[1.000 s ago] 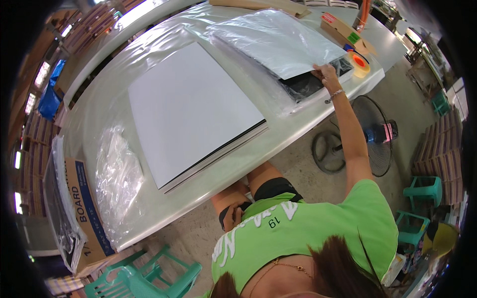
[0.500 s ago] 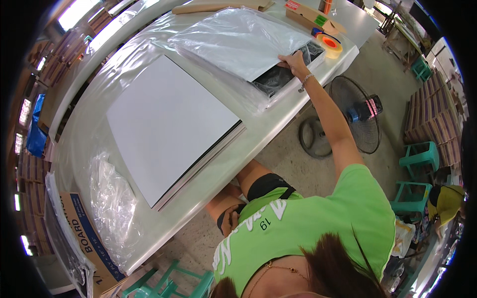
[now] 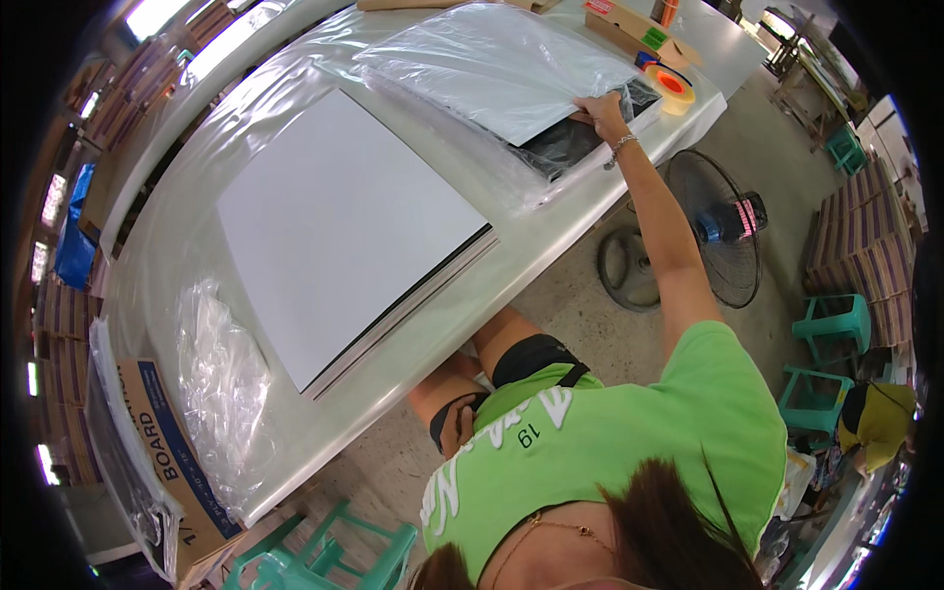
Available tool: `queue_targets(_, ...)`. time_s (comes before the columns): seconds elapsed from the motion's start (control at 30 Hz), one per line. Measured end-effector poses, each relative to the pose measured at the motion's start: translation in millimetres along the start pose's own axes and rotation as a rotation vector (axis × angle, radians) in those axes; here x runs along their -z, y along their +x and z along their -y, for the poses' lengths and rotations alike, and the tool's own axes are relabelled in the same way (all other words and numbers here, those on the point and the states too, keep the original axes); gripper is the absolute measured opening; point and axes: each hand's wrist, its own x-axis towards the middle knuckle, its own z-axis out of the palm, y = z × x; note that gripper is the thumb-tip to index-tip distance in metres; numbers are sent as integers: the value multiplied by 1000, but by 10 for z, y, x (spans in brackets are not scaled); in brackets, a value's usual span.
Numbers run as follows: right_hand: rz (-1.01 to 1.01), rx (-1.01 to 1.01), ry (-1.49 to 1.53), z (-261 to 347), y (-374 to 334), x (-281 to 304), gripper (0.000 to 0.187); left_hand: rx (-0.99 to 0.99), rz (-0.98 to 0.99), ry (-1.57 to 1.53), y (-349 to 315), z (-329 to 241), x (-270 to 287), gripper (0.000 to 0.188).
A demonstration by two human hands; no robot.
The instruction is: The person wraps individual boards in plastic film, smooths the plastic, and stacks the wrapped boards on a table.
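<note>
My right hand reaches across the table and is closed on the near right edge of a white sheet. Clear plastic covers that sheet, and a black surface shows beneath its edge. In my lap, my left hand rests on the thigh with nothing visible in it; its fingers show only in part. Nearer on the table lies a neat stack of large white boards, with dark and pale layers along its side.
Crumpled clear plastic and a printed cardboard box are at the left end of the table. A yellow tape roll and a long carton lie far right. Beside the table stands a fan; green stools are further right.
The whole view has shifted slightly, so the table and stack sit a little higher. My right hand keeps hold of the sheet's edge; the left hand stays in my lap.
</note>
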Motion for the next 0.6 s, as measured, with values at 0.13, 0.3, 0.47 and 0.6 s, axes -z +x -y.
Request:
queue_targets(0.13, 93, 290, -740, -69, 195, 294, 64, 10, 28, 20, -48, -190, -7, 16)
queue_targets(0.3, 212, 357, -1077, 339, -222, 233, 74, -217, 19, 352, 3, -666, 159, 19)
queue_targets(0.47, 487, 265, -949, 734, -1220, -399, 44, -649, -296, 783, 42, -1567, 825, 21)
queue_targets(0.6, 492, 326, -823, 948, -1884, -743, 35, -639, -871, 553, 67, -1873, 1494, 18)
